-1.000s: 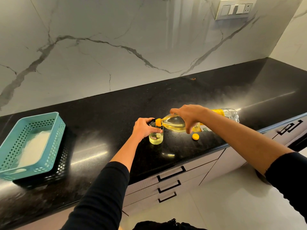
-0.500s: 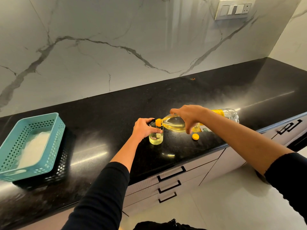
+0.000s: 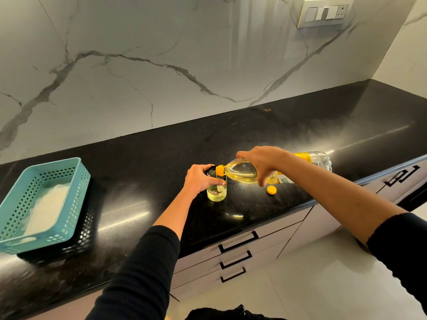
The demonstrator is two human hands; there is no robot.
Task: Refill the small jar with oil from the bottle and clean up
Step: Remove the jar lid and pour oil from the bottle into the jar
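Three containers on one counter, listed from nearest. Item one: a teal perforated basket [image 3: 76,181] at the lower left of the frame, holding a flat white mass [image 3: 46,209] whose material cannot be told. Item two: the small jar [image 3: 216,192], clear glass, upright at centre frame near the counter's front edge, pale yellow oil in its lower part; the left hand [image 3: 198,179] grips its upper part, fingers and thumb curled round the glass. Item three: the bottle [image 3: 242,174], clear plastic, tipped almost level, its yellow neck at the jar's mouth and its base pointing toward the right of the frame, oil pooled at the shoulder end; the right hand [image 3: 261,161] grips the shoulder from above, fingers wrapped down over it. A loose yellow cap [image 3: 271,190] lies on the counter just right of the jar, below the bottle. Surface: a glossy black speckled countertop [image 3: 138,181] over pale drawers [image 3: 265,229] with black handles, light floor [image 3: 323,285] at lower right. Behind: a white grey-veined marble wall [image 3: 138,65], with a switch plate [image 3: 325,12] at the upper right.
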